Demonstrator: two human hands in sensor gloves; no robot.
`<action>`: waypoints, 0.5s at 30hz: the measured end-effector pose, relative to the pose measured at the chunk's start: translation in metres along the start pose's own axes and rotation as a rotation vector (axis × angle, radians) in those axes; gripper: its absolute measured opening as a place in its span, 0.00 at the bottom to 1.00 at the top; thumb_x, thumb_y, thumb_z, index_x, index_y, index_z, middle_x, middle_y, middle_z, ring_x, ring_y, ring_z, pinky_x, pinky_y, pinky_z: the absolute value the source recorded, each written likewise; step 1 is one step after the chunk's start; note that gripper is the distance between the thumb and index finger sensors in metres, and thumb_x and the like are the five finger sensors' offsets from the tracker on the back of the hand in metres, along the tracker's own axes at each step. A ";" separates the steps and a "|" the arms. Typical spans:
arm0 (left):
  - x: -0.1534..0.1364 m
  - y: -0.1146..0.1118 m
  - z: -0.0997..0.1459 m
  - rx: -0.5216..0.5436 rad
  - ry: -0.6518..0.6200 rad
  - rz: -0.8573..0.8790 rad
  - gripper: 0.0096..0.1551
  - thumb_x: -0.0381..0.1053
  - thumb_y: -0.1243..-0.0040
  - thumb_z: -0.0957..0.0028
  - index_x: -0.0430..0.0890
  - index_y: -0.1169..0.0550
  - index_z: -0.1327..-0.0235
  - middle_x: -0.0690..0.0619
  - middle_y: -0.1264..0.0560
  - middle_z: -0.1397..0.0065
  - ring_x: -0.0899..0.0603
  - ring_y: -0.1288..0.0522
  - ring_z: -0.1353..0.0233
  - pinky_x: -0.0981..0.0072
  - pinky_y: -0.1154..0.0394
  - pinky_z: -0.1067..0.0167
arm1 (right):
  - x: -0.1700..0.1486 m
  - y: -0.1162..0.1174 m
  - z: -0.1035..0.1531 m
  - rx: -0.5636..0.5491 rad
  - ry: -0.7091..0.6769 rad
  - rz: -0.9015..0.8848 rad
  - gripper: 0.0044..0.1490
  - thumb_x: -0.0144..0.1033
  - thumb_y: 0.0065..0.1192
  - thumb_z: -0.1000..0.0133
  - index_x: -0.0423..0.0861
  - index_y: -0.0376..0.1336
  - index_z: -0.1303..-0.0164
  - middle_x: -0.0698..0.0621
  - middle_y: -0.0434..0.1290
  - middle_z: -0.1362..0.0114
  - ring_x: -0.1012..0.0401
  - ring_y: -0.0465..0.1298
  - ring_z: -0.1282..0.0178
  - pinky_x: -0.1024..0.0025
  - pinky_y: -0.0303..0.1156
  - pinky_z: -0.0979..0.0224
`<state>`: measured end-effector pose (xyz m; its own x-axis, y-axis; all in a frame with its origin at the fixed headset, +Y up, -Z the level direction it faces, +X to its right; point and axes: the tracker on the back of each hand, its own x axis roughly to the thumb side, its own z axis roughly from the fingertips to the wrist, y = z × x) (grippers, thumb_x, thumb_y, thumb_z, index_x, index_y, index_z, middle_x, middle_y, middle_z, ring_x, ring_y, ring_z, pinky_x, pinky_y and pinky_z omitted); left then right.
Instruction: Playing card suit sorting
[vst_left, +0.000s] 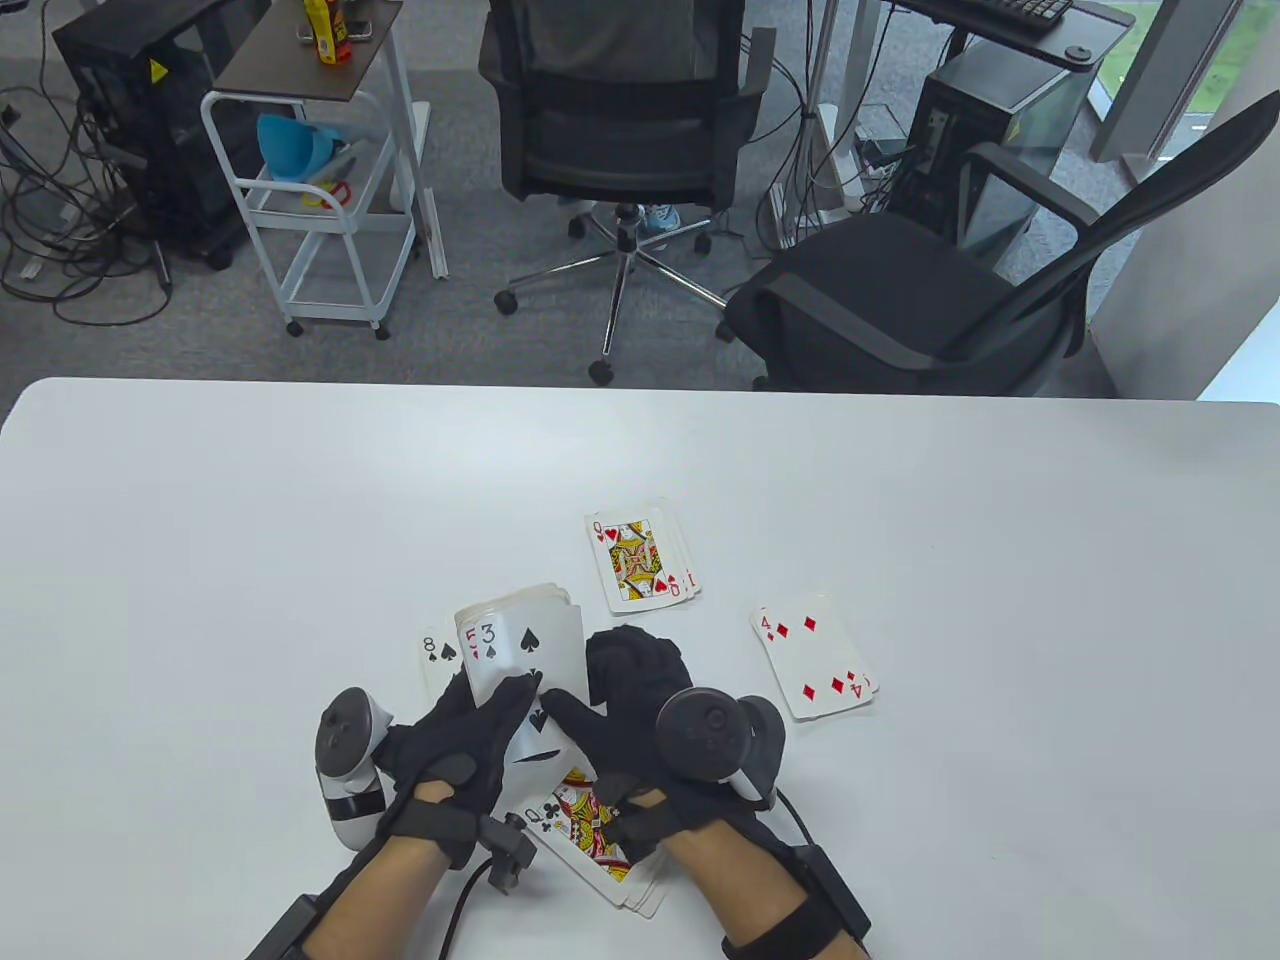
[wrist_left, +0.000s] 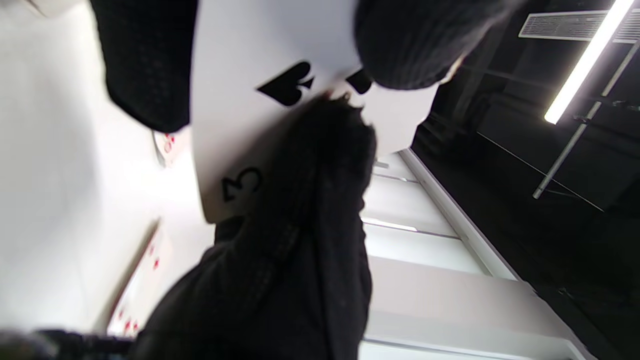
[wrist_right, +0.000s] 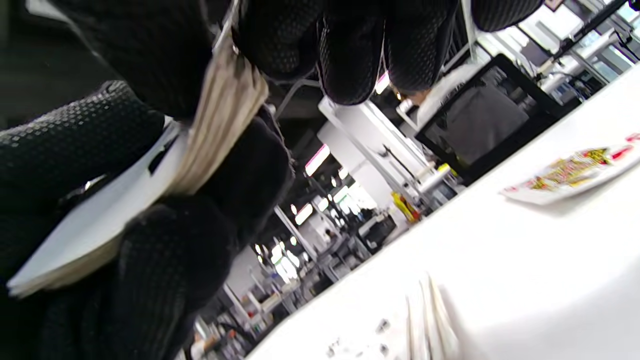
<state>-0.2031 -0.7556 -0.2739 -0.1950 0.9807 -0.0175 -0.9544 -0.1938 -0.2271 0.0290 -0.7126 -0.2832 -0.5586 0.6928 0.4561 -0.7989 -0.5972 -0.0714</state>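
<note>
Between both hands, deck points away.

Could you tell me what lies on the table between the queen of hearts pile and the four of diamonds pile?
Nothing: in the table view only bare white table separates the queen of hearts pile from the four of diamonds pile.
</note>
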 end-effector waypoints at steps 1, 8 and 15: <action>0.001 -0.001 -0.002 -0.069 -0.004 -0.002 0.34 0.60 0.36 0.43 0.53 0.32 0.27 0.53 0.24 0.28 0.40 0.19 0.34 0.53 0.15 0.46 | 0.001 -0.003 0.000 -0.013 0.005 -0.025 0.29 0.51 0.69 0.44 0.39 0.67 0.49 0.40 0.67 0.28 0.38 0.64 0.23 0.30 0.54 0.25; 0.005 0.004 -0.004 -0.071 -0.005 0.003 0.33 0.59 0.36 0.43 0.54 0.33 0.26 0.53 0.26 0.26 0.39 0.21 0.31 0.53 0.15 0.46 | 0.001 -0.009 0.001 -0.072 -0.019 -0.023 0.23 0.43 0.63 0.41 0.38 0.72 0.48 0.40 0.72 0.29 0.40 0.68 0.26 0.32 0.56 0.26; 0.015 0.022 -0.001 0.043 -0.031 0.027 0.32 0.59 0.37 0.43 0.53 0.32 0.27 0.53 0.25 0.27 0.39 0.21 0.32 0.53 0.15 0.47 | -0.003 -0.007 0.000 -0.051 0.029 0.018 0.24 0.44 0.70 0.43 0.40 0.71 0.45 0.40 0.69 0.28 0.39 0.66 0.24 0.31 0.54 0.25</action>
<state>-0.2266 -0.7448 -0.2805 -0.2272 0.9738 0.0075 -0.9574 -0.2220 -0.1844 0.0363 -0.7110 -0.2843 -0.5790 0.6938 0.4284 -0.7983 -0.5893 -0.1246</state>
